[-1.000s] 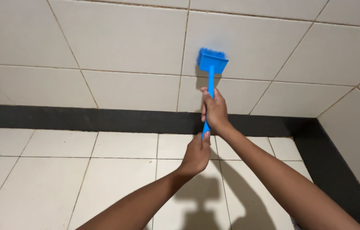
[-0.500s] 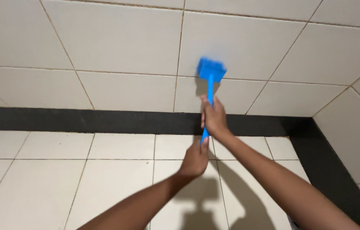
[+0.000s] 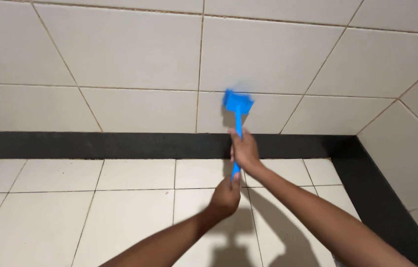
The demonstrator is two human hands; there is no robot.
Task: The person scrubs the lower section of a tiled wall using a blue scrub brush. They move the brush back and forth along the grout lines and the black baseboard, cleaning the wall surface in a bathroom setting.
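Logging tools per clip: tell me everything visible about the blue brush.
The blue brush looks like bright plastic: a wide, flat head on a thin straight handle. It stands nearly upright, head up, pressed against the cream wall tile just above the black band. The right hand grips the handle at its middle; the left hand holds its lower end. The head is blurred, so no bristles can be made out.

blue brush (image 3: pixel 237 106) | upright | head against white wall tile
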